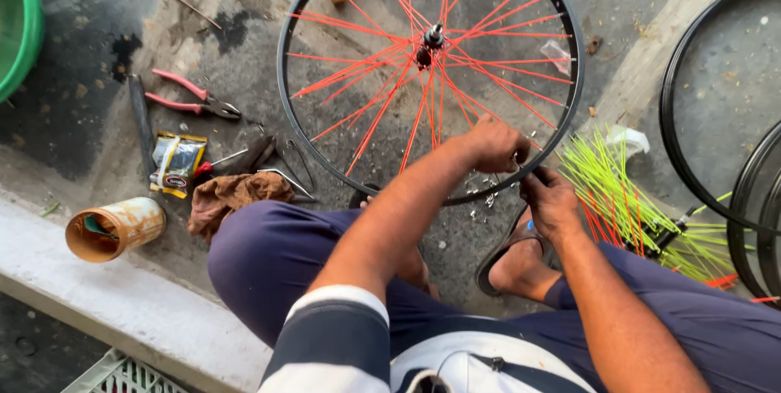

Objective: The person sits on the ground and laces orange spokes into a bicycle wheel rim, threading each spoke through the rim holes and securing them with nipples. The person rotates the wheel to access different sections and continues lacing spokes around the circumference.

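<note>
A black bicycle wheel rim with red spokes and a central hub lies flat on the concrete in front of me. My left hand is closed on the near edge of the rim where a red spoke meets it. My right hand pinches the rim just beside it, fingers closed on the rim and what looks like a small tool or nipple. My knees in dark blue trousers frame the wheel.
Red-handled pliers, a small packet, a brown rag and a rusty tin can lie at left. A bundle of neon-green spokes lies at right beside more black rims. A green basin sits top left.
</note>
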